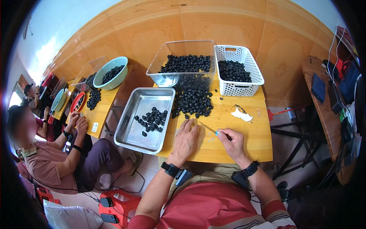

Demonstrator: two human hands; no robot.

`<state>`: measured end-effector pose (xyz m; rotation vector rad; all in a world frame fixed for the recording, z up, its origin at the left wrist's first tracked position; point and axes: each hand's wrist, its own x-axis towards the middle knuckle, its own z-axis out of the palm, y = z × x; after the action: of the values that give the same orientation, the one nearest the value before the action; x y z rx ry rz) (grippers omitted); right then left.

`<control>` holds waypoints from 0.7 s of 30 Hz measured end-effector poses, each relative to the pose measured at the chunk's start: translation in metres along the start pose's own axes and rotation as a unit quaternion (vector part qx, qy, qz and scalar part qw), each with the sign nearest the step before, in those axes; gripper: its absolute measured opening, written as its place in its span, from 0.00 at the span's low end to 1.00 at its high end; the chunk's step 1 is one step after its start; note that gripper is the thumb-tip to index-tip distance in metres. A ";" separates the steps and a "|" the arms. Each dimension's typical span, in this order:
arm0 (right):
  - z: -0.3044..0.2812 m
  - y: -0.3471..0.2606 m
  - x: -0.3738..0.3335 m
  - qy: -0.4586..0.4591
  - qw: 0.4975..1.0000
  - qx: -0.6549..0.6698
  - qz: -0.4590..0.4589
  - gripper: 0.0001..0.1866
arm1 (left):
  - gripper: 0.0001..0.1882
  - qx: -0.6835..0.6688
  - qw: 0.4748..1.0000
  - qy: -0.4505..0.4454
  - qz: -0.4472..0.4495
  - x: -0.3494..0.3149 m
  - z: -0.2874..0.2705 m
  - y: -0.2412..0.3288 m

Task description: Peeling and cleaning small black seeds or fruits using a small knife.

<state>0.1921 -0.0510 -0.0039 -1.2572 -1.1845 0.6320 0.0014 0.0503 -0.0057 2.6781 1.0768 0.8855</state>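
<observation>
My left hand (185, 140) rests on the yellow wooden table with its back up. Its fingers stretch forward, slightly bent, and the tips reach the near edge of a heap of small black ring-shaped parts (194, 103). I see nothing held in them. My right hand (233, 144) is closed around the dark handle of a thin pointed trimming knife (207, 127) with a blue band. Its narrow blade points up and left, toward the left hand. Left of my hands, a shallow metal tray (131, 131) holds a scattering of the black parts.
Behind the heap stand a clear plastic bin (183, 46) and a white perforated basket (240, 89), both holding black parts. White scraps (242, 114) lie at right. A seated co-worker (49, 164) works at left near a pale green basin (118, 78). A side table (324, 103) stands far right.
</observation>
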 end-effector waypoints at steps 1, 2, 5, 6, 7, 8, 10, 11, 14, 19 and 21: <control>0.000 0.000 0.000 0.001 1.000 -0.001 0.001 0.12 | 0.10 -0.016 1.000 -0.002 0.006 0.001 -0.003 0.002; 0.000 0.001 0.001 0.001 1.000 0.003 0.000 0.12 | 0.10 -0.018 1.000 -0.003 0.006 0.002 -0.005 0.002; -0.001 0.003 0.000 0.004 1.000 0.010 -0.003 0.12 | 0.15 -0.024 0.999 -0.048 0.003 0.002 -0.009 0.001; -0.001 0.004 0.000 0.005 1.000 0.013 -0.005 0.12 | 0.15 -0.031 0.999 -0.033 -0.002 0.001 -0.008 0.001; -0.001 0.004 -0.001 0.006 1.000 0.012 -0.004 0.12 | 0.15 -0.038 0.999 -0.018 -0.006 0.001 -0.007 0.000; -0.001 0.004 -0.001 0.008 1.000 0.013 -0.004 0.12 | 0.15 -0.038 0.999 -0.018 -0.006 0.001 -0.007 -0.002; -0.001 0.003 -0.001 0.009 1.000 0.014 -0.002 0.12 | 0.14 -0.044 0.999 -0.024 -0.008 0.001 -0.007 -0.005; -0.001 0.001 -0.001 0.010 1.000 0.015 -0.001 0.11 | 0.14 -0.045 0.999 -0.025 -0.008 0.002 -0.008 -0.005; -0.001 -0.002 0.000 0.011 1.000 0.014 0.000 0.12 | 0.08 -0.049 0.999 -0.014 -0.013 0.003 -0.010 -0.004; -0.002 0.003 0.000 0.012 1.000 0.007 -0.004 0.12 | 0.07 -0.114 0.991 0.061 -0.032 0.002 -0.010 -0.001; -0.001 0.002 0.000 0.019 1.000 0.008 -0.011 0.12 | 0.07 -0.177 0.978 0.045 -0.099 0.000 -0.013 0.003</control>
<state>0.1939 -0.0504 -0.0059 -1.2362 -1.1586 0.5963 -0.0045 0.0469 0.0062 2.2205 1.0653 1.0543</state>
